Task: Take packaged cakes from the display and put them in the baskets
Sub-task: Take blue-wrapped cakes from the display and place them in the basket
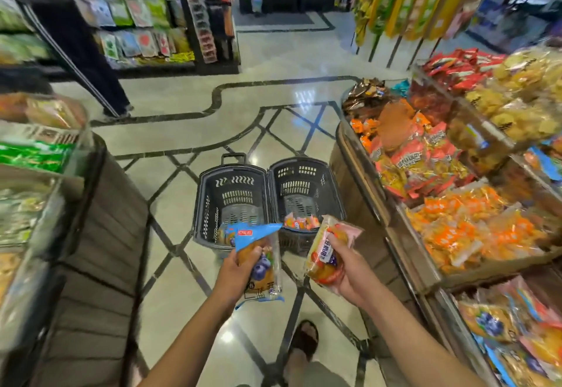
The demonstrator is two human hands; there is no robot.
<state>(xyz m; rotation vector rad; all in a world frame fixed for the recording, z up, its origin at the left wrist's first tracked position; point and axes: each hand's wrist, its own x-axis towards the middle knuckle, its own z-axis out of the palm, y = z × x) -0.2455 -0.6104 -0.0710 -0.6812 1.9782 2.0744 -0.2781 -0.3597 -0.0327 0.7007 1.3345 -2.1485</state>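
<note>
Beside the display (355, 201), the left basket (206, 204) and right basket (299, 173) stand on the floor (170, 204). The grip of the left hand (235, 268) is clamped on the blue cake pack (263, 265), that of the right hand (352, 277) on the pink cake pack (327, 254). Lower each over its basket before releasing.

Blueberry cake pack (262, 265) is held in left grip (238, 269), pink-wrapped cake pack (327, 254) in right grip (349, 274). Left basket (202, 204) and right basket (333, 191) are set side by side on the floor (182, 131).

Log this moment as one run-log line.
left hand holds blue cake pack | right hand holds pink cake pack | baskets on floor ahead
</note>
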